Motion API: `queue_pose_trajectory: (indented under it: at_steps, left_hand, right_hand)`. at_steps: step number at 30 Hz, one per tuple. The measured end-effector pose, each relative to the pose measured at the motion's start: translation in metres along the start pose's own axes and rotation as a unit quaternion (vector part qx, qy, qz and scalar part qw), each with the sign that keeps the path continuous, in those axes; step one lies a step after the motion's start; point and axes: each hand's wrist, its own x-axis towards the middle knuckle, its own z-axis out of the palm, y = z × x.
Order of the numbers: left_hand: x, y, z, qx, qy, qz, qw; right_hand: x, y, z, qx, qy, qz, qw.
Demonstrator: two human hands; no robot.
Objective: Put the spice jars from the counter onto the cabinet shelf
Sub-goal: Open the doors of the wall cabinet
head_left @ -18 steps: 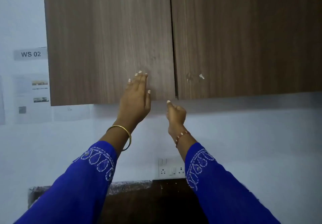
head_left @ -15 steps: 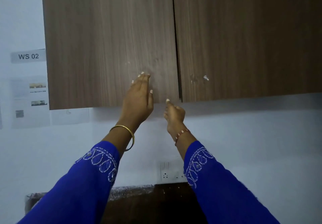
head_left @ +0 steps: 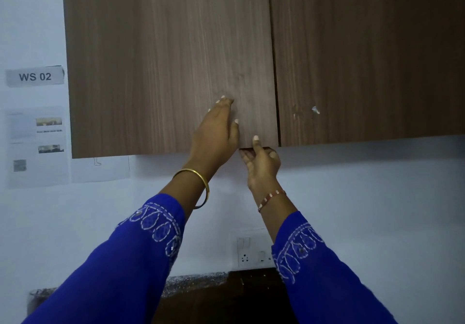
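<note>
So the cabinet's left door [head_left: 171,66] is shut, and no spice jars are in view at all. Right hand [head_left: 263,165] hooks its grip under the door's bottom corner, thumb on the face, holding just that edge. Left hand [head_left: 216,132] lies flat and open on the door, holding nothing. I'd pull from that corner and lift the left palm away so it doesn't fight the swing.
</note>
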Motion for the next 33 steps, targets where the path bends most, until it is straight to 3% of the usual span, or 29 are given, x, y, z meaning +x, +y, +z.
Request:
queue_pose_trajectory:
  at_steps: [10,14,20,25,33]
  left_hand:
    - [0.031,0.069,-0.011,-0.027,0.029,-0.004,0.999]
    - [0.048,0.088,-0.016,0.016,0.021,-0.075,0.997]
    - [0.061,0.119,-0.021,0.015,-0.002,-0.167,0.986]
    - [0.055,0.119,-0.030,0.013,0.008,-0.161,0.987]
    - [0.029,0.117,-0.099,-0.018,0.032,-0.142,0.989]
  right_hand:
    - [-0.056,-0.016,0.002,-0.013,-0.023,-0.084,0.996]
    - [-0.074,-0.025,-0.002,-0.063,-0.057,-0.121,0.989]
    - [-0.073,-0.054,-0.006,-0.083,-0.134,-0.108,0.982]
    - [-0.084,-0.073,0.009,-0.182,-0.181,-0.137,0.957]
    - [-0.152,-0.051,0.030,-0.181,-0.195,-0.254,0.930]
